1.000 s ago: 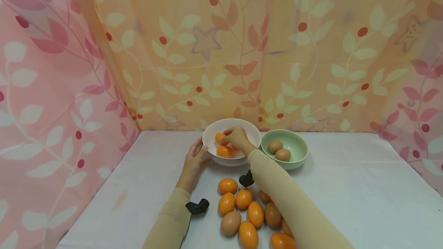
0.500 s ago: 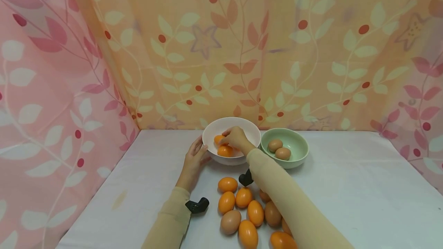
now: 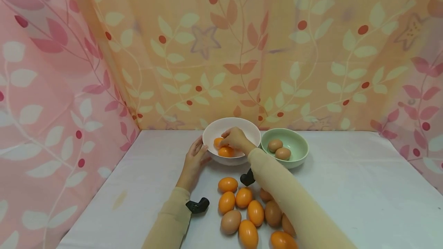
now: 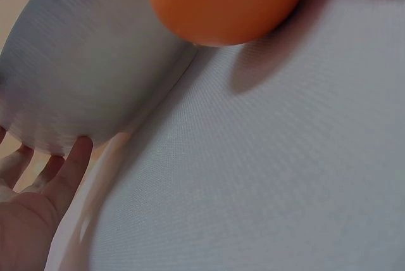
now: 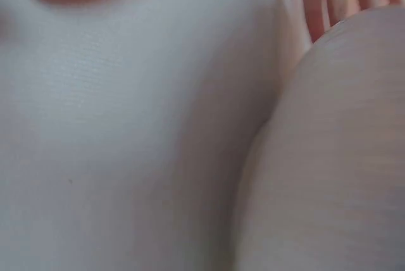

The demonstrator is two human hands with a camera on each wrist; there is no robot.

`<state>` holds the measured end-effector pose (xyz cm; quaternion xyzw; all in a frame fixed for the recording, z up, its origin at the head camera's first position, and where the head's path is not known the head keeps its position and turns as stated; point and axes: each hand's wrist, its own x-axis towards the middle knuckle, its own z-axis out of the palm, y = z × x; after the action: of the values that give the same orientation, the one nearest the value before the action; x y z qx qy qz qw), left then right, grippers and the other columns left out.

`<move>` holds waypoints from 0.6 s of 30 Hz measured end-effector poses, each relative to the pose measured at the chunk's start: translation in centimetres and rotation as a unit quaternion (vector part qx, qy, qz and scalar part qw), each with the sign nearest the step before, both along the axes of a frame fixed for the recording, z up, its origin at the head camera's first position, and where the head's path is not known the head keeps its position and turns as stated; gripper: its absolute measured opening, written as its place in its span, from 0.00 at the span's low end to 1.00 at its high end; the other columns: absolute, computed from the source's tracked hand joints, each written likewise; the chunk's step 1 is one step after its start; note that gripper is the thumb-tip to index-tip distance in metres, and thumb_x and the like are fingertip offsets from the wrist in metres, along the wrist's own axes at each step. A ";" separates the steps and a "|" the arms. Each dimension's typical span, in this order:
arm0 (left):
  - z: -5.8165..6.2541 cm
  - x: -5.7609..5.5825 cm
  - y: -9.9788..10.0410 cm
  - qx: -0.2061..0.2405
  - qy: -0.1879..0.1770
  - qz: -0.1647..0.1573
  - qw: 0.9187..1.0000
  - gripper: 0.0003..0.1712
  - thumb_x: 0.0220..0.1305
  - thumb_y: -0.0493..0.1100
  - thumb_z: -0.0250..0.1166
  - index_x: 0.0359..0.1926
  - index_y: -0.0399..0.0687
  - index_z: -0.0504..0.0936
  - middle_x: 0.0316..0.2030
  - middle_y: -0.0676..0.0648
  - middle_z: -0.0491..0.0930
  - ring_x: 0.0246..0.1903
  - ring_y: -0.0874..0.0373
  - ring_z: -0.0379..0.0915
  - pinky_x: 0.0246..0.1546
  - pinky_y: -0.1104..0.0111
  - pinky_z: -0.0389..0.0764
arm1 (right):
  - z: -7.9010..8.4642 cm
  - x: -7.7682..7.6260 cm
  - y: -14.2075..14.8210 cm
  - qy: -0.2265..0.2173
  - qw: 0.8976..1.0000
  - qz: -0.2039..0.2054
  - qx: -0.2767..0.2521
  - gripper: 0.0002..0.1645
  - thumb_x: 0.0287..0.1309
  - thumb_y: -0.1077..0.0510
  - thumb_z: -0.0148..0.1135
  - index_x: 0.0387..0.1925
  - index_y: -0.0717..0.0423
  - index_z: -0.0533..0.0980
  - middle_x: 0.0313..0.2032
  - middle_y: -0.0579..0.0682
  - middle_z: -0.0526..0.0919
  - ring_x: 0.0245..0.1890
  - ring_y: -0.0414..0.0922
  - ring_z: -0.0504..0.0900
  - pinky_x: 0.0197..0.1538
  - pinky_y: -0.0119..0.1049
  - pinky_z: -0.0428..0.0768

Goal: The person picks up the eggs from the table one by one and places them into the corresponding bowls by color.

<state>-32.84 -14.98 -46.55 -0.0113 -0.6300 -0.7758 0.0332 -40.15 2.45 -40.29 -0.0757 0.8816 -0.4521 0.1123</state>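
In the head view, a white bowl stands at the back of the table with orange eggs inside. My left hand touches the bowl's left outer wall with extended fingers; the left wrist view shows its fingertips against the wall. Reaching over the rim, my right hand has curled fingers on an orange egg. Another orange egg lies just below it, and the hand partly hides the bowl's contents. The right hand does not show in the right wrist view.
To the right, a green bowl holds two brown eggs. Several orange eggs and brown eggs lie on the white cloth in front, some behind the right sleeve. A patterned curtain rises behind the bowls.
The egg under my right fingers has shifted slightly left and down in the bowl, and the lower orange egg slightly right. My left hand stays at the bowl's side.
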 end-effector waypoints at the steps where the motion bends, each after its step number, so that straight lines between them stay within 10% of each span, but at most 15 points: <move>1: 0.0 0.0 0.1 0.000 -0.001 0.000 1.000 0.33 0.74 0.44 0.57 0.75 0.54 0.59 0.77 0.47 0.56 0.72 0.48 0.60 0.65 0.50 0.75 | 0.4 0.3 0.1 0.004 1.000 -0.001 -0.001 0.24 0.52 0.56 0.74 0.52 0.59 0.83 0.50 0.54 0.85 0.43 0.47 0.80 0.53 0.32 0.82; 11: 0.1 0.1 0.1 -0.007 -0.005 0.003 1.000 0.32 0.73 0.46 0.57 0.75 0.58 0.60 0.76 0.50 0.57 0.72 0.51 0.61 0.63 0.54 0.77 | 4.3 4.4 3.1 0.085 0.994 0.061 -0.038 0.25 0.53 0.54 0.74 0.52 0.58 0.83 0.50 0.54 0.88 0.51 0.48 0.85 0.60 0.41 0.81; 18: 0.1 0.2 0.0 -0.004 0.003 0.000 1.000 0.33 0.74 0.46 0.57 0.75 0.56 0.59 0.77 0.49 0.55 0.73 0.51 0.59 0.65 0.51 0.74 | 5.8 8.0 7.0 0.048 0.992 0.064 -0.093 0.26 0.53 0.52 0.75 0.53 0.55 0.83 0.52 0.54 0.87 0.53 0.44 0.84 0.65 0.42 0.77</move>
<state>-32.67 -14.93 -46.41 -0.0136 -0.6327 -0.7735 0.0350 -32.11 9.44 -34.53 -0.1636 0.8336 -0.5197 0.0914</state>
